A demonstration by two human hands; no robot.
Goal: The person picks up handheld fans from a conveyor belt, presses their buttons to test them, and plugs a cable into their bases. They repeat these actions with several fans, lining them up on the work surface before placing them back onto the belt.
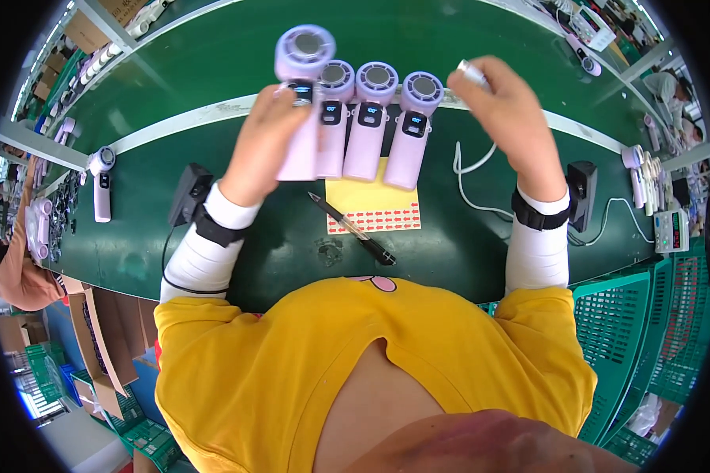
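Observation:
My left hand (262, 143) is closed round a lilac handheld fan (304, 54) with a round head and a small dark display, raised over the green table. Just right of it, three matching fans lie in a row: a partly covered fan (337, 118), a middle fan (364, 142) and a right-hand fan (409, 150), their displays lit. My right hand (513, 114) pinches a white cable plug (473, 74) above the far right of the row. A white cable (459, 169) loops on the table below that hand.
A yellow sheet with red arrow stickers (375, 213) and a black pen (351, 226) lie before me. Another lilac fan (102, 185) stands far left. On the right are a small meter (671, 231) and green crates (615, 315). Another person's arm (24, 264) shows at left.

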